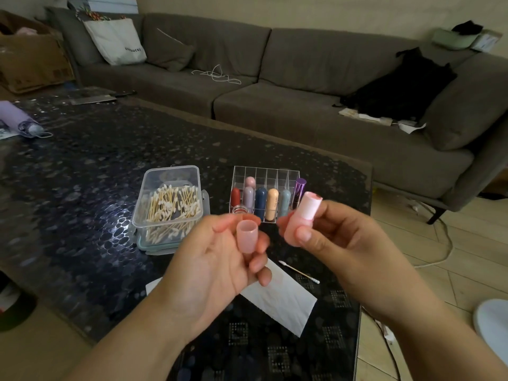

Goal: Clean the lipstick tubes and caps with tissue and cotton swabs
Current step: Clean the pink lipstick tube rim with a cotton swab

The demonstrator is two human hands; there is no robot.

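Hands were raised side by side above the tabletop [82, 171]. The left hand [220, 259] made its grip on the pink cap [247, 235], fingers curled round it, open mouth tilted up toward twelve o'clock. At three o'clock from it, apart, the right hand [341, 240] pinched the pink lipstick tube [301, 220], thumb on its base, long axis leaning toward one o'clock, smeared top uppermost. Below lay a tissue [283, 298] and one cotton swab [298, 271], nearer the right hand. A bag [115, 39] at eleven o'clock carried writing, probably "STARBUCKS", though blurred.
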